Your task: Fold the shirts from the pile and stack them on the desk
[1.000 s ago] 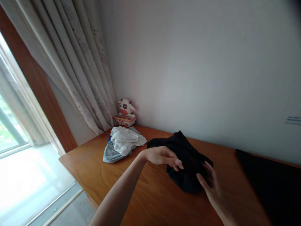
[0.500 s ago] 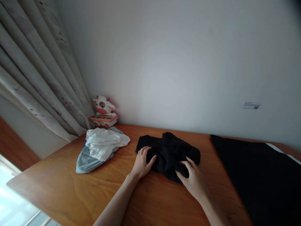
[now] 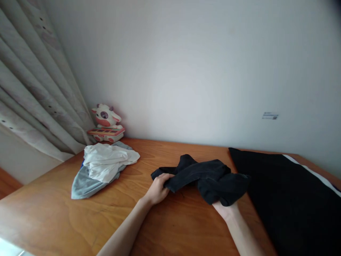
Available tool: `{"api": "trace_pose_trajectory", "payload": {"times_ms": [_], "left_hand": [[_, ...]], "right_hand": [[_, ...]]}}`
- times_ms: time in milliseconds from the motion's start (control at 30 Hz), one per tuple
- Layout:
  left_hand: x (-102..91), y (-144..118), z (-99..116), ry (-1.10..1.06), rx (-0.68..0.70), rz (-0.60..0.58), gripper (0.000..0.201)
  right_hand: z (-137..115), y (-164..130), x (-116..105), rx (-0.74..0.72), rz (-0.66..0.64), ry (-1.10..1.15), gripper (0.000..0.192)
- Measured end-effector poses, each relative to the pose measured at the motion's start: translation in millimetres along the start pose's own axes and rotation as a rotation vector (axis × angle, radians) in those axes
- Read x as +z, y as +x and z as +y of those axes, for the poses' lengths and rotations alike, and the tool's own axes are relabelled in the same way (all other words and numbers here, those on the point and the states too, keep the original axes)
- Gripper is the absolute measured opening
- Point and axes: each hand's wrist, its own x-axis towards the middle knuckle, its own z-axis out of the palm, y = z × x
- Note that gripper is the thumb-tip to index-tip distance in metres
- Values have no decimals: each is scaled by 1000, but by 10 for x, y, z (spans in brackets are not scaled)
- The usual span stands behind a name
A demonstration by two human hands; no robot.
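A left hand holds a black garment at its eight-o'clock edge; at five o'clock, the right hand touches it, grip hidden, impossible to tell.

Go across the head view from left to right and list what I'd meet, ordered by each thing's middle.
Curtain → pile of white and grey cloth → left hand → bunched black cloth → right hand → spread black cloth.
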Motion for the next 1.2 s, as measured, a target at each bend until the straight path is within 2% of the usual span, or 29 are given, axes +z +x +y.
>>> {"api": "trace_pose_trajectory", "payload": {"times_ms": [100,200,267,367,467,500,567,667,733,800,933,1000,1067,1100,1200], "left_hand": [[-105,65,18,-423,-266,251,18],[-333,123,73,-798,-476,520,21],[-486,158,90,-912,-552,611,21],[-600,197,38,-968,-594,680,25],[-541,192,-88,-815,-585,731,25],[-495,178,-134,-709,-562,741,28],[-385,137,-212,-468,-471,736,49],[-235,68,-273,-219,-300,634,77],[-179,45,-266,-204,-264,546,76],[-175,49,-227,-328,-318,514,67],[-290,105,-130,-736,-424,665,59],[-360,125,-129,-794,-419,704,60],[-410,126,-181,-681,-425,725,59],[-425,118,-222,-554,-419,739,58],[-426,68,-349,36,-306,717,63]], "right_hand": [[-108,27,-69,230,56,361,54],[-221,80,-148,219,90,516,71],[-239,122,-177,165,109,472,83],[-185,158,-137,164,239,199,80],[-130,108,-2,106,338,-143,80],[-123,72,48,51,319,-260,81],[-115,-14,131,-72,232,-497,79],[-89,-106,173,-177,102,-737,63],[-55,-107,150,-184,43,-743,46],[-26,-62,105,-135,40,-643,40],[-56,65,12,63,221,-300,55],[-114,100,-28,60,284,-195,55],[-180,101,-59,-42,292,-236,49],[-210,90,-67,-101,278,-295,50],[-284,21,-43,-137,166,-470,58]]}}
